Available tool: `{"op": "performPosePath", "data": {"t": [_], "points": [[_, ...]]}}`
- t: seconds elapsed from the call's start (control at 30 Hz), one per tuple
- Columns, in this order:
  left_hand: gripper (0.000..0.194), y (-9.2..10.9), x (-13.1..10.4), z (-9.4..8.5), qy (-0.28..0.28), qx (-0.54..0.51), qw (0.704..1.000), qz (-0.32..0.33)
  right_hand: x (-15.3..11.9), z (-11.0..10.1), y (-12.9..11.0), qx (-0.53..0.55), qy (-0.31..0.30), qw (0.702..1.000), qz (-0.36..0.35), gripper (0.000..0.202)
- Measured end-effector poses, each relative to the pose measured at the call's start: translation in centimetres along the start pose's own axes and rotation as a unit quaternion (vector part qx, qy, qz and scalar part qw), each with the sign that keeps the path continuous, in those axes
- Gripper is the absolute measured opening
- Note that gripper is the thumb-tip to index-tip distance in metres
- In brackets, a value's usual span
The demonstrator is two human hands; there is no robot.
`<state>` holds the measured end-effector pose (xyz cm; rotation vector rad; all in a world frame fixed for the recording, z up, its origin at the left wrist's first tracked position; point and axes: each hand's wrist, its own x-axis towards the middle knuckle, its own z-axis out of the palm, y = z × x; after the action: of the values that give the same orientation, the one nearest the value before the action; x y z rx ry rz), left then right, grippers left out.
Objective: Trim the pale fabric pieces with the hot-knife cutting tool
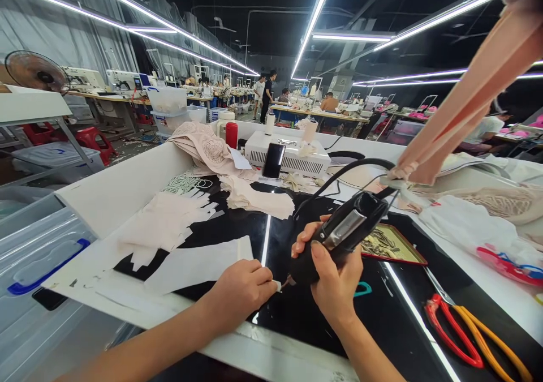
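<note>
My right hand [333,274] is wrapped round a black corded hot knife [345,226], a heavy hand tool with a metal plate on its side. Its copper-coloured tip [289,281] points left and down over the glossy black worktop [314,328]. Closed in a pinch, my left hand [244,288] grips a small white strip [278,286], whose end pokes out just beside the tip; whether they touch I cannot tell. Left of that hand lies a white fabric or paper sheet [195,266]. A pile of pale pink cut pieces [163,223] rests beyond it.
A pink fabric strap [462,99] hangs down to the tool's cord end. Scissors [453,314] with red and orange handles and a tray [399,243] of small parts lie right. At the back stand a phone [274,160] and a white vented box [292,154].
</note>
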<state>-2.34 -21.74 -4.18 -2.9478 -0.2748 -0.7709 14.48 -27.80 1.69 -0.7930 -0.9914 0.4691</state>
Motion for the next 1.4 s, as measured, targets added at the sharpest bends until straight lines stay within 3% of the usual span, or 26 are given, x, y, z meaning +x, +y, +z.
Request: {"op": "performPosePath", "data": {"t": [0.3,0.8,1.07,1.4], "points": [[0.018,-0.8,-0.6,0.9,0.043,-0.033,0.998,-0.025,-0.1,-0.5,0.5,0.003,0.007,1.0,0.01,0.032],[0.023,-2.1,-1.5,-0.8,0.093,-0.08,0.991,-0.045,-0.2,-0.8,0.6,-0.016,0.004,1.0,-0.003,0.034],[0.023,-2.3,-1.7,-0.5,0.079,-0.087,0.992,-0.046,-0.1,-0.6,0.3,-0.013,0.005,1.0,0.001,0.032],[0.018,-2.0,-1.6,-1.5,0.027,-0.082,0.995,-0.052,0.1,-0.4,-0.4,-0.005,0.012,1.0,0.012,0.031]]}}
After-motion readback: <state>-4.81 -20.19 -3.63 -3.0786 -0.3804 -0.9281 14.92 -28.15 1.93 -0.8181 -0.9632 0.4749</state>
